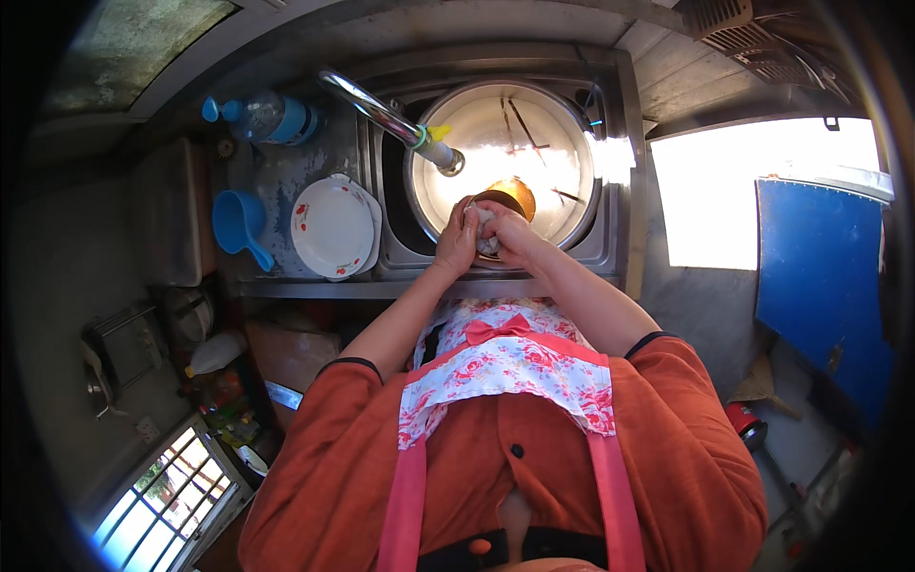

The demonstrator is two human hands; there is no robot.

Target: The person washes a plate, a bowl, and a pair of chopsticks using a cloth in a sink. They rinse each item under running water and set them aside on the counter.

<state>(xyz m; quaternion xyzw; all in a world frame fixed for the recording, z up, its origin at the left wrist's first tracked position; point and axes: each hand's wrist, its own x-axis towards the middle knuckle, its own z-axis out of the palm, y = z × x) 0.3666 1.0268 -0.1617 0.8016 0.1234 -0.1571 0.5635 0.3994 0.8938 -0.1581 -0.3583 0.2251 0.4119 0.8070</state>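
Note:
My left hand (457, 239) grips the near left side of a brownish, rounded bowl (520, 193), tilted over the near edge of a large metal basin (422, 193). Bunched in my right hand (511, 232) is a whitish cloth (487, 242), pressed against the bowl. My fingers and the cloth hide part of the bowl. The basin sits in a stainless steel sink (607, 247), and thin dark stick-like shapes (527, 125) show inside it. Above its left side reaches a chrome faucet (379, 111) with a yellow-green tie near the spout.
Left of the sink, white plates (332, 227) with red motifs lie stacked on the metal drainboard (314, 161). Beside them are a blue dipper (239, 222) and a plastic bottle (271, 118) with a blue pump. A blue panel (818, 279) stands at the right.

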